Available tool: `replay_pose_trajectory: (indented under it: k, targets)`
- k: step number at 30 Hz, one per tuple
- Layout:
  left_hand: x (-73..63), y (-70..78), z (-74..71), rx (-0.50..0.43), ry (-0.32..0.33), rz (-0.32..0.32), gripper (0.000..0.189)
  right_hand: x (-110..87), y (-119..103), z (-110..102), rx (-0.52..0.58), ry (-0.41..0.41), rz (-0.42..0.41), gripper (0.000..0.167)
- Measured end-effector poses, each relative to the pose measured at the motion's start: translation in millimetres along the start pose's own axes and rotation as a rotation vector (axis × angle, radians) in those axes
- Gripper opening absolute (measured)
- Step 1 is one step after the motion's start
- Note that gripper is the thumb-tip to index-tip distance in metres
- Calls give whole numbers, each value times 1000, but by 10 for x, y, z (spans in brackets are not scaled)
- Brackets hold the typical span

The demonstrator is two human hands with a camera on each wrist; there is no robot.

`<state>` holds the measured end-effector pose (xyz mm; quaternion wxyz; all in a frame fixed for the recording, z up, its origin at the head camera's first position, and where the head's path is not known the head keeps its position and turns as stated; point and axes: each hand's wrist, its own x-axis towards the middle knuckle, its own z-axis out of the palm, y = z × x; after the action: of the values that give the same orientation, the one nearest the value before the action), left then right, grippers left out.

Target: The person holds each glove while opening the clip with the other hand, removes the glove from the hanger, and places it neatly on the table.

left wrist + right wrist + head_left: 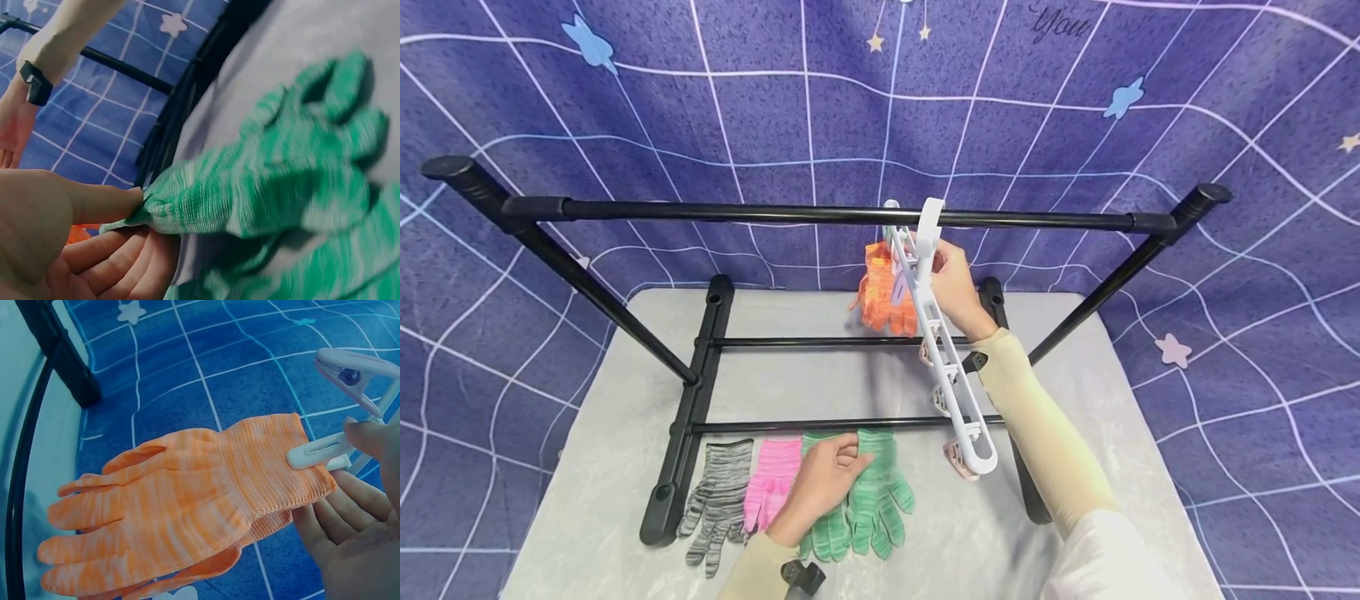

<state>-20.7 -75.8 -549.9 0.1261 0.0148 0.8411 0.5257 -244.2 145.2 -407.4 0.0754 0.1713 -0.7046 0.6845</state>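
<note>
My left hand (823, 479) pinches the cuff of a green-and-white knit glove (877, 496) between thumb and fingers; the left wrist view shows this cuff raised. A second green glove (830, 537) lies beside it, partly covered by the hand. Up at the rack bar, my right hand (957, 287) is at a white clip hanger (929, 229) hooked over that bar. Orange knit gloves (169, 506) hang by their cuffs from a white clip (315, 452). My right thumb presses on this clip, with the fingers curled behind the cuffs.
A black rack (820, 214) stands on the grey table (602, 475). Left of the green gloves lie pink gloves (772, 467) and a grey-black glove (727, 475). A lilac clip (353, 369) and several beige clips (961, 458) hang from the hanger. Behind is a purple-blue curtain (760, 125).
</note>
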Motion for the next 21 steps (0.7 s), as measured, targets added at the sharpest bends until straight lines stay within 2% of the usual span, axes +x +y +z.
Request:
replay_pose_trajectory:
  k: [7, 9, 11, 14, 21]
  targets:
    - [36, -45, -3, 124, 57, 44, 29, 20, 3, 36, 32, 1, 4, 44]
    - [47, -58, 3, 169, 73, 58, 29, 26, 6, 40, 30, -3, -4, 44]
    - [56, -71, 14, 209, 87, 64, 36, 30, 7, 41, 28, -4, -12, 42]
    - [71, -87, 35, 271, 84, 75, 37, 35, 2, 43, 37, -12, -17, 39]
    - [92, -98, 78, 397, 94, 126, 30, 62, 8, 34, 44, -18, -41, 40]
